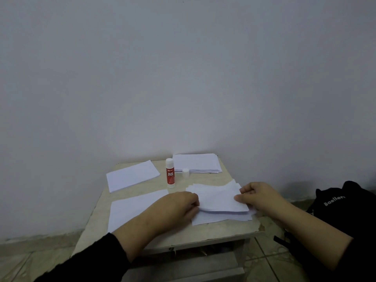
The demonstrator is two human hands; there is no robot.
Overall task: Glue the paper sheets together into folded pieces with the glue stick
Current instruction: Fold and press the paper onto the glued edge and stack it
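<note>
**Inspector:** Station is a small beige table [240, 181] set against a pale wall [183, 68]. Report the hands.

**Assistant:** The left hand [179, 206] grips the left edge of a folded white paper piece [220, 202], fingers curled under it. The right hand [257, 195] pinches the right edge of the same piece, thumb on top. The piece lies on top of a loose pile of folded pieces [221, 217] at the table's near right.

**Inspector:** Glue stick?

**Assistant:** The glue stick [170, 173] stands upright near the table's middle, red label, uncapped. Its white cap [185, 173] sits just beside it to the right, apart from it.

**Inspector:** Paper stock?

**Assistant:** A stack of white sheets [196, 162] lies at the far right corner, behind the cap. A second, thinner lot of sheets [132, 176] lies at the far left, angled. One flat sheet [130, 210] lies at the near left, partly under the left forearm.

**Inspector:** Surroundings?

**Assistant:** A black bag [345, 208] with white lettering rests on the tiled floor [266, 259] to the right of the table. Both sleeves are dark.
</note>
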